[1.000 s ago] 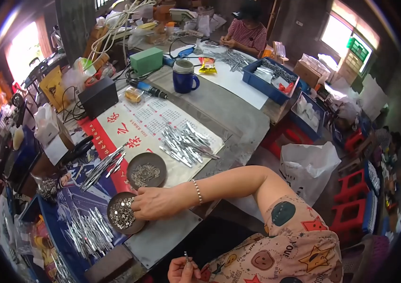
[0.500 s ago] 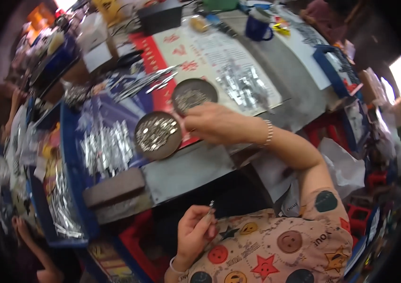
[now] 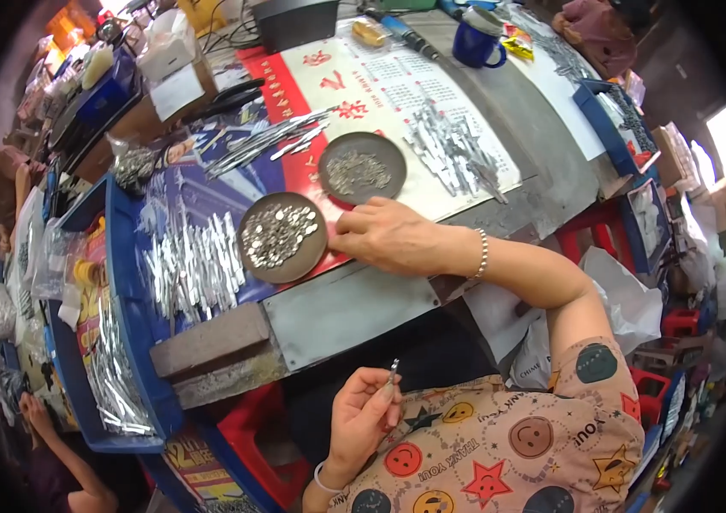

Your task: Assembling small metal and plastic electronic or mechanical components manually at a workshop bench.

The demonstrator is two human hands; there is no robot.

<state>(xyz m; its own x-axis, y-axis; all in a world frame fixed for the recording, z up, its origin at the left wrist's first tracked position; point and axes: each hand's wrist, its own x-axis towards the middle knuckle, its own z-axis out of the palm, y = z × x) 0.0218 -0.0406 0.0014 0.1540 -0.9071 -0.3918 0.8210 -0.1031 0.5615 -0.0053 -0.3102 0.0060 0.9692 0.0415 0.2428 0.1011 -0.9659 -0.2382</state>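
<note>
Metal piece (image 3: 393,368) in left hand (image 3: 361,415); right hand (image 3: 393,237) beside disc dish (image 3: 306,258).

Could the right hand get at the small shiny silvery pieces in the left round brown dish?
Probably yes: the bare right hand is just beside the left round brown dish, which is open on top, and nothing visible covers the silvery pieces.

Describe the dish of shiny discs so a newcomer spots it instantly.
On the grey table, find the red band of the printed sheet. By its near end, left of the right hand, sits the nearer brown dish. Its shiny discs set it apart: the farther dish holds finer bits.
</note>
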